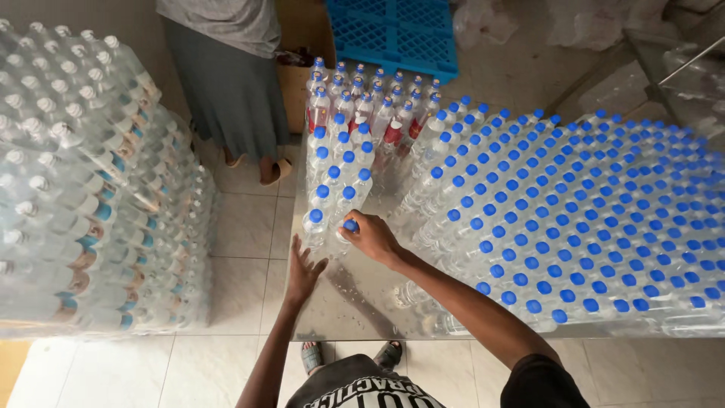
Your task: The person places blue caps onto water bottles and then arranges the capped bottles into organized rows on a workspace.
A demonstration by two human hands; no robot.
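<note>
Currently right hand (371, 236) is reached forward over the steel table (355, 302), forearm running diagonally from lower right, wrist slightly bent down. Fingers curled narrow around the top of one clear bottle (346, 230), pinching at its blue cap; that bottle stands upright at the near end of a small two-row block of bottles (338, 177) on the table's left side. Left hand (303, 270) is extended near the table's left edge, palm down, fingers spread wide, holding nothing, just short of the front-left bottle of that block; can't tell if it touches it. Large mass of blue-capped bottles (574, 211) fills the right of the table. Shrink-wrapped bottle packs (91, 189) stacked on the floor to the left. Another person in a grey skirt (226, 83) stands at the far end.
</note>
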